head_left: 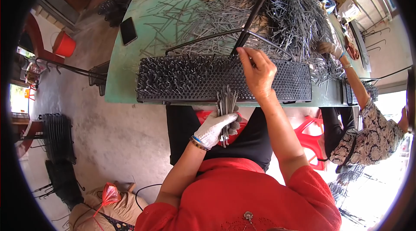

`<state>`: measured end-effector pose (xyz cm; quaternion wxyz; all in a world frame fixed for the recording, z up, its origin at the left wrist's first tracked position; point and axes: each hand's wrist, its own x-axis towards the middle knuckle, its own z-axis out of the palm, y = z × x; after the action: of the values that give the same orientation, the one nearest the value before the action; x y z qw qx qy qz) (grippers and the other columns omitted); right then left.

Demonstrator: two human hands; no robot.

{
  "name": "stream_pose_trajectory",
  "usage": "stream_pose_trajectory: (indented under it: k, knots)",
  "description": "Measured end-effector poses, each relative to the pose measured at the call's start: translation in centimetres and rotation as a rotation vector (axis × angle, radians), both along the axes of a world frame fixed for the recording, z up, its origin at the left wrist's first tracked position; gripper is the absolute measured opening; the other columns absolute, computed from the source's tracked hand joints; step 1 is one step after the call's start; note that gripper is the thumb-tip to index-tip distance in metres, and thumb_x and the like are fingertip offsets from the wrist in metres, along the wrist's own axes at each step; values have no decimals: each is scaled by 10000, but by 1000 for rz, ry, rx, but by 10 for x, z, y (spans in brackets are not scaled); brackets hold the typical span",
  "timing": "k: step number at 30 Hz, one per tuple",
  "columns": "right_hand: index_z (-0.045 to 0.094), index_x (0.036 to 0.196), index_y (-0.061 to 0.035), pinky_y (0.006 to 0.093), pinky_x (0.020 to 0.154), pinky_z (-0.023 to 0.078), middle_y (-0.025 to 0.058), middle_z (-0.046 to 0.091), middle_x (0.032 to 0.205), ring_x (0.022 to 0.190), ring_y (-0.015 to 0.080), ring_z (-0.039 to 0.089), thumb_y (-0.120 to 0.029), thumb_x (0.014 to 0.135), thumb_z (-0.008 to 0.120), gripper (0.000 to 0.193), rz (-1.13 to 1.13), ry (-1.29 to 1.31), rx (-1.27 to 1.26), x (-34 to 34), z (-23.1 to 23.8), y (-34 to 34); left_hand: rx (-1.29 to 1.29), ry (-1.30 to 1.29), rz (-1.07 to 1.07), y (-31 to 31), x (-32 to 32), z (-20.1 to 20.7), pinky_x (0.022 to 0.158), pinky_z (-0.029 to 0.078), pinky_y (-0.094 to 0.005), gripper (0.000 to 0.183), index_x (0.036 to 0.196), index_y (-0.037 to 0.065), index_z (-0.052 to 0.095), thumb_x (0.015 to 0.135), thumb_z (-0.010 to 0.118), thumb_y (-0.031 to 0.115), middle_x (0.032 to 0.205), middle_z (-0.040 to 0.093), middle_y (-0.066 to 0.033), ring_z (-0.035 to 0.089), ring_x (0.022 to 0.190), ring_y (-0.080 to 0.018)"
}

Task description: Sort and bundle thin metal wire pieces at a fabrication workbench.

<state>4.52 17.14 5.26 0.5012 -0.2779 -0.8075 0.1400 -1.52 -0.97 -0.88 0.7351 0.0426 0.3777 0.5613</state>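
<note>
My left hand [215, 127], in a white work glove, is closed around a bundle of thin grey metal rods [227, 105] in front of the table edge. My right hand [259, 70] is bare, its thumb and fingers pinched together over a black perforated rack [277, 81]. Whatever lies between those fingertips is too small or hidden to make out. Dark rods [173, 75] stand packed in the holes of the rack's left part. On its right part the holes are bare.
Loose metal rods [294, 18] are heaped over the green table [123, 70]. A phone [128, 31] lies at its left. Black bars [259, 5] rise behind the rack. On the right, a co-worker's gloved hand [330, 49] touches the heap. A red stool [312, 137] stands below.
</note>
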Motion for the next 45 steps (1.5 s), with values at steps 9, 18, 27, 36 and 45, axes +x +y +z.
stream_pose_trajectory:
  k: [9, 18, 27, 36, 45]
  knots:
    - [693, 897, 2, 262, 548, 478, 105, 667, 765, 583, 156, 604, -82, 831, 726, 112, -13, -12, -112, 11, -3, 4, -20, 8, -7, 2, 2, 4, 543, 566, -261, 223, 1114, 40, 598, 932, 602, 169, 848, 683, -83, 672, 666, -159]
    - [695, 893, -1, 276, 581, 501, 109, 681, 804, 625, 193, 638, -68, 825, 723, 99, -3, -23, -100, 10, -9, 4, -38, 20, 6, 2, 1, 4, 567, 581, -286, 193, 1058, 22, 604, 941, 585, 174, 864, 695, -120, 686, 689, -186]
    - [698, 866, -42, 355, 602, 495, 67, 633, 806, 650, 256, 618, -139, 790, 744, 132, 37, -189, 84, 7, -25, 3, -61, 29, -10, 0, 3, 4, 599, 586, -299, 214, 1098, 60, 605, 948, 573, 210, 897, 693, -95, 681, 704, -174]
    - [691, 859, 29, 261, 540, 395, 64, 603, 773, 617, 111, 516, -158, 851, 722, 190, 265, -154, -486, 29, 1, -13, 31, 114, -48, -2, -2, 19, 529, 531, -210, 241, 1123, 45, 601, 940, 591, 200, 818, 653, -28, 622, 621, -79]
    - [698, 821, 28, 218, 510, 392, 7, 627, 700, 564, 55, 497, -204, 896, 686, 244, 146, -49, -944, 39, 0, -9, 3, 175, -85, -1, 1, 14, 484, 491, -194, 240, 1103, 48, 605, 938, 599, 223, 806, 653, -23, 609, 598, -57]
